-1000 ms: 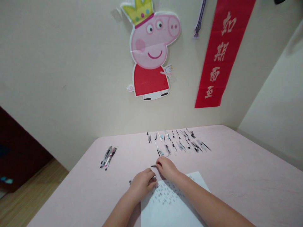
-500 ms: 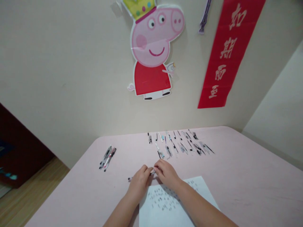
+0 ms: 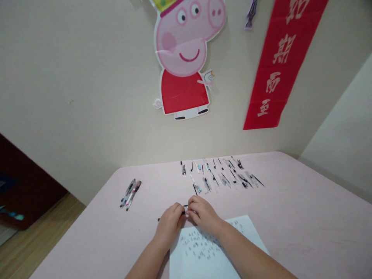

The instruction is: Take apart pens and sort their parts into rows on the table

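Observation:
My left hand (image 3: 170,223) is closed around a pen, mostly hidden in the fist. The dark end of the pen (image 3: 159,219) sticks out to the left, and its other end shows by the fingertips. My right hand (image 3: 203,213) is beside it, thumb and fingers pinched close to that end. A short dark piece (image 3: 185,205) shows between the hands; I cannot make out what part it is. Beneath my right wrist lies a white paper sheet (image 3: 200,267) covered in dark handwriting.
Several pens (image 3: 131,194) lie together on the left of the pink table (image 3: 95,236). Rows of taken-apart pen pieces (image 3: 223,180), with refills, barrels and caps, lie towards the back. The wall behind carries a pig cutout (image 3: 184,91) and a red banner (image 3: 269,112).
The pen in my left hand is more covered, with less of it showing on the left. A dark piece now shows between my fingertips. The view has shifted slightly downward.

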A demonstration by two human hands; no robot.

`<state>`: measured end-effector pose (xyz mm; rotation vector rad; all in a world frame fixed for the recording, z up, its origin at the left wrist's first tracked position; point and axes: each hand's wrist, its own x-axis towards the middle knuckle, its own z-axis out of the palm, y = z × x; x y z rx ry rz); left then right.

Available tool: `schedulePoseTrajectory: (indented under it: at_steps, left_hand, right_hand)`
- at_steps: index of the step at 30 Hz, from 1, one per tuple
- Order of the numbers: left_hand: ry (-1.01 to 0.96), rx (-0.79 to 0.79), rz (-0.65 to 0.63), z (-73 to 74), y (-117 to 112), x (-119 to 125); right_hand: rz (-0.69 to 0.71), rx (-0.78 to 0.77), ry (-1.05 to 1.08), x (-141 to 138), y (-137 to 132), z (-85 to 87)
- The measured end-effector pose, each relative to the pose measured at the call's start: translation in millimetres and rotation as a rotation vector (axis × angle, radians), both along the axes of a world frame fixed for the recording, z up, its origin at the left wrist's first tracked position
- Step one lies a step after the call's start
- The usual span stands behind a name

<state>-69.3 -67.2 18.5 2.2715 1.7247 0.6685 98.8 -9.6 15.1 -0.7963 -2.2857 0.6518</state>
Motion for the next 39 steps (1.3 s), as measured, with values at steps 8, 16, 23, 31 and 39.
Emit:
schedulePoseTrajectory:
  at_steps: [8, 16, 23, 31, 39]
  left_hand:
    - [-0.042, 0.022, -0.031, 0.7, 0.4, -0.9]
    - [-0.048, 0.033, -0.035, 6.8, -1.5, -0.2]
    - [-0.027, 0.021, -0.028, 7.0, -1.7, -0.7]
    - [0.009, 0.041, -0.023, 8.3, -0.5, -0.8]
    - [0.039, 0.07, 0.006, 3.7, 2.4, -11.3]
  right_hand:
    - [-0.014, -0.06, 0.061, 0.8, 0.4, -2.1]
    - [-0.024, -0.034, 0.039, 2.0, 0.5, -0.8]
    - [-0.016, -0.072, 0.099, 0.9, 0.3, -2.9]
    - [-0.004, -0.039, 0.049, 0.5, -0.5, -1.6]
    - [-0.046, -0.072, 0.122, 2.3, 1.9, -2.5]
